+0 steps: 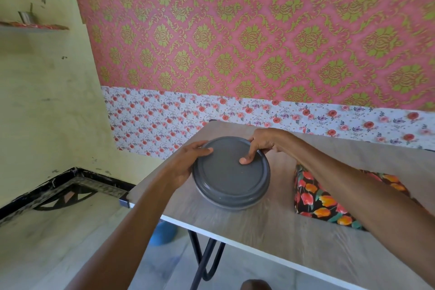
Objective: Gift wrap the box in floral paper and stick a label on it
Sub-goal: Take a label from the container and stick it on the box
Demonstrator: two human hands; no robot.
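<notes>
- Table in grey wood grain (306, 242) has a round grey lidded box (231, 179) over its left part; whether the box rests on it or is lifted cannot be told.
- At the box's left rim, the left hand (186, 162) curls round the edge, thumb on the lid.
- At the far-right rim, the right hand (266, 141) clamps the edge, thumb pressed on the lid.
- The lid is on, so the contents are hidden.
- Just right of the box, black floral paper with red and orange tulips (317, 200) lies flat on the table, partly under the right forearm.
</notes>
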